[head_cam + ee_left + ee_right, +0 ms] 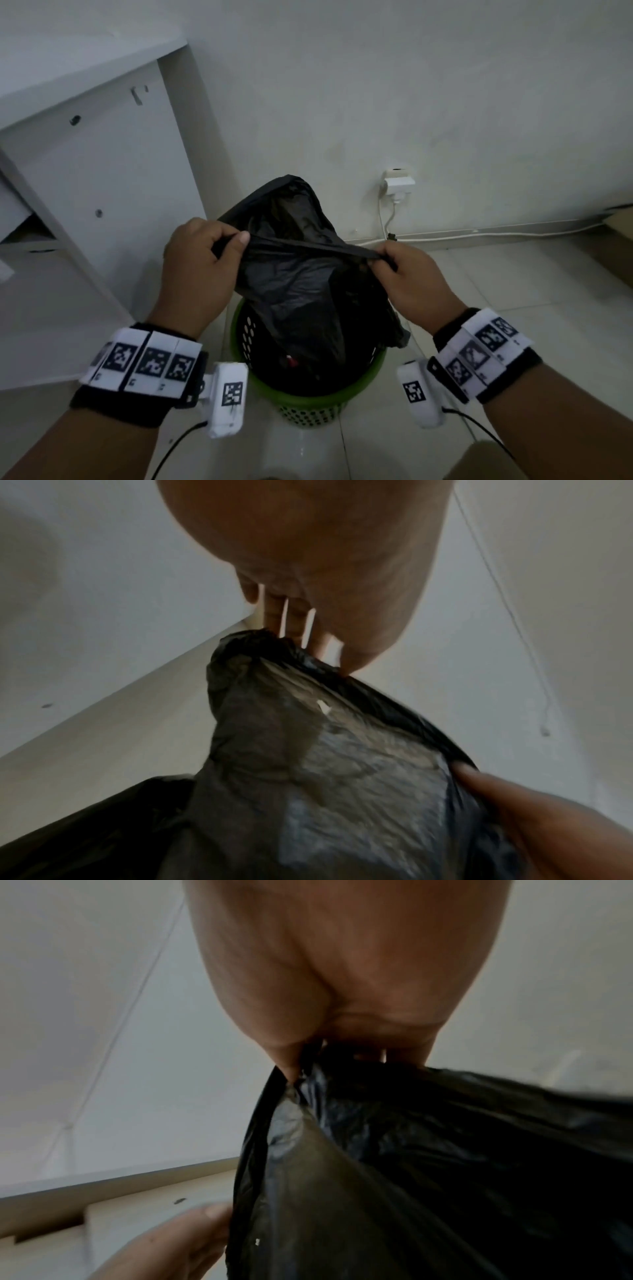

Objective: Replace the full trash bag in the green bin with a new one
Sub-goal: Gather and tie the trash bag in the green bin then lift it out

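A black trash bag (301, 274) hangs over the round green perforated bin (308, 401) on the floor, its lower part down inside the bin. My left hand (205, 253) pinches the near rim of the bag at its left end. My right hand (400, 267) pinches the same rim at its right end, so the edge runs taut between them. The far side of the mouth stands up behind, leaving the bag open. The left wrist view shows the crinkled bag (325, 764) gripped by my left hand (308, 637). In the right wrist view my right hand (308, 1053) pinches the bag (411, 1164).
A white cabinet (89, 192) stands close on the left of the bin. The wall behind carries a white socket with a plug (399, 185) and a cable (479, 234) running right along the skirting. A cardboard box (613, 246) lies at the right edge. Pale floor tiles (513, 308) surround the bin.
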Action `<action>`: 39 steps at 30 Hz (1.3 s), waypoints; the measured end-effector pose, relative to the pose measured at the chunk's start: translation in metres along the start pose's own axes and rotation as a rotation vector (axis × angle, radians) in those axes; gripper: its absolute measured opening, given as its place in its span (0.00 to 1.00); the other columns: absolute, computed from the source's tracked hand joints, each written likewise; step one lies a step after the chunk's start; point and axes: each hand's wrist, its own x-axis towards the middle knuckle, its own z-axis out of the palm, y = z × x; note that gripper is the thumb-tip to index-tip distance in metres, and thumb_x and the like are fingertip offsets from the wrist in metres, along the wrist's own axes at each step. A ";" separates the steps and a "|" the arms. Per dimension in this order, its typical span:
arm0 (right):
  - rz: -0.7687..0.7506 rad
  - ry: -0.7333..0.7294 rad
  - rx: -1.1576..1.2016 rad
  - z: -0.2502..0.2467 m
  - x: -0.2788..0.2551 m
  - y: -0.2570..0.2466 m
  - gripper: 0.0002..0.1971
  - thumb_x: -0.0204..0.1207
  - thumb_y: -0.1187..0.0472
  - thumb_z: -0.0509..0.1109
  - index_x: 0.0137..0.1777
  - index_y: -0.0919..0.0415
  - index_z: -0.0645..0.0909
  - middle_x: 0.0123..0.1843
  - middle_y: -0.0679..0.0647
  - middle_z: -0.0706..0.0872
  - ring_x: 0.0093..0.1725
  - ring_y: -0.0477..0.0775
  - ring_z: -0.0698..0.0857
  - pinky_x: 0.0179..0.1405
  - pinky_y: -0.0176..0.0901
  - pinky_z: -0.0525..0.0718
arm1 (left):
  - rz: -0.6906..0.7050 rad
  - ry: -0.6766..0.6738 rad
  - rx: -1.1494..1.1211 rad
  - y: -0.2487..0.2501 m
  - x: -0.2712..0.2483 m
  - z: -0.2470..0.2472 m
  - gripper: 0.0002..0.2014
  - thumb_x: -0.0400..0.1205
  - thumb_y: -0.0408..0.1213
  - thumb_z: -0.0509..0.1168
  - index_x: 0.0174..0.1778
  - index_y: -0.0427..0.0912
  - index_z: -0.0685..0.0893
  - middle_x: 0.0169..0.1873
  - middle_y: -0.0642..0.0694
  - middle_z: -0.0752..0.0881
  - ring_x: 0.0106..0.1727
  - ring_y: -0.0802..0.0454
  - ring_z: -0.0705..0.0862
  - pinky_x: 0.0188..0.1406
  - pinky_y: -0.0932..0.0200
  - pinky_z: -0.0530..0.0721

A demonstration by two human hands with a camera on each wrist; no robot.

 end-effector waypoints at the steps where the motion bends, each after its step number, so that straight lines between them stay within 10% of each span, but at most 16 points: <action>1: 0.018 0.006 0.064 -0.005 0.002 -0.006 0.08 0.82 0.62 0.65 0.47 0.56 0.86 0.39 0.47 0.87 0.37 0.42 0.83 0.35 0.24 0.73 | -0.001 -0.022 0.050 -0.002 0.000 0.000 0.12 0.83 0.47 0.66 0.44 0.43 0.89 0.41 0.43 0.84 0.49 0.40 0.82 0.50 0.47 0.81; 5: -0.016 -0.005 0.253 -0.029 0.011 -0.042 0.11 0.85 0.59 0.64 0.46 0.60 0.86 0.38 0.53 0.88 0.35 0.44 0.82 0.38 0.40 0.78 | 0.114 -0.053 0.084 0.018 -0.003 -0.002 0.18 0.82 0.51 0.61 0.57 0.43 0.88 0.50 0.43 0.88 0.55 0.40 0.84 0.58 0.41 0.82; 9: -0.176 -0.145 0.166 -0.033 0.014 -0.073 0.10 0.85 0.59 0.64 0.45 0.56 0.85 0.36 0.44 0.86 0.35 0.36 0.83 0.35 0.28 0.75 | 0.278 -0.232 -0.128 0.060 -0.012 0.001 0.23 0.85 0.55 0.57 0.71 0.49 0.79 0.64 0.51 0.83 0.67 0.53 0.79 0.69 0.52 0.76; 14: -0.275 -0.149 0.116 -0.023 0.012 -0.063 0.03 0.80 0.57 0.72 0.49 0.55 0.87 0.42 0.46 0.89 0.42 0.41 0.85 0.40 0.28 0.78 | 0.113 -0.281 -0.297 0.069 -0.010 0.010 0.04 0.85 0.47 0.67 0.49 0.54 0.86 0.41 0.59 0.88 0.44 0.64 0.86 0.41 0.60 0.85; 17: -0.264 -0.168 -0.050 -0.020 0.009 -0.034 0.04 0.77 0.57 0.74 0.46 0.48 0.81 0.40 0.39 0.81 0.43 0.32 0.79 0.41 0.24 0.72 | 0.038 -0.199 -0.312 0.054 -0.010 0.009 0.08 0.84 0.41 0.70 0.38 0.55 0.84 0.37 0.58 0.87 0.39 0.63 0.84 0.38 0.62 0.80; 23: -0.073 0.012 0.069 -0.012 0.009 -0.006 0.05 0.79 0.61 0.69 0.43 0.51 0.81 0.39 0.47 0.86 0.39 0.45 0.83 0.43 0.32 0.79 | -0.042 -0.141 -0.281 0.041 -0.011 0.009 0.10 0.85 0.44 0.68 0.37 0.56 0.82 0.37 0.53 0.84 0.41 0.54 0.83 0.41 0.55 0.77; 26: 0.053 -0.057 0.414 -0.021 0.013 -0.021 0.11 0.84 0.59 0.66 0.39 0.56 0.82 0.33 0.50 0.84 0.32 0.52 0.82 0.39 0.53 0.82 | -0.078 -0.095 -0.191 0.039 -0.007 0.009 0.09 0.86 0.44 0.66 0.39 0.50 0.84 0.39 0.52 0.84 0.43 0.51 0.83 0.41 0.55 0.76; 31: 0.003 -0.108 0.692 -0.048 0.019 -0.058 0.11 0.86 0.61 0.64 0.41 0.59 0.82 0.34 0.54 0.82 0.33 0.51 0.80 0.37 0.48 0.80 | -0.043 -0.057 -0.113 0.053 0.000 -0.001 0.05 0.85 0.42 0.67 0.46 0.46 0.84 0.43 0.51 0.84 0.48 0.51 0.82 0.43 0.57 0.74; 35: -0.074 -0.119 0.631 -0.046 0.019 -0.075 0.11 0.85 0.58 0.66 0.40 0.56 0.84 0.40 0.53 0.89 0.41 0.51 0.85 0.48 0.51 0.85 | -0.062 -0.281 -0.405 0.077 0.000 0.001 0.10 0.83 0.45 0.69 0.61 0.55 0.82 0.46 0.56 0.90 0.52 0.58 0.87 0.53 0.56 0.83; 39: 0.010 -0.101 0.725 -0.040 0.013 -0.074 0.13 0.86 0.55 0.63 0.40 0.55 0.81 0.35 0.48 0.85 0.39 0.47 0.82 0.46 0.47 0.81 | -0.063 -0.376 -0.470 0.087 -0.002 0.002 0.02 0.82 0.42 0.71 0.47 0.52 0.90 0.39 0.45 0.90 0.42 0.49 0.89 0.45 0.52 0.87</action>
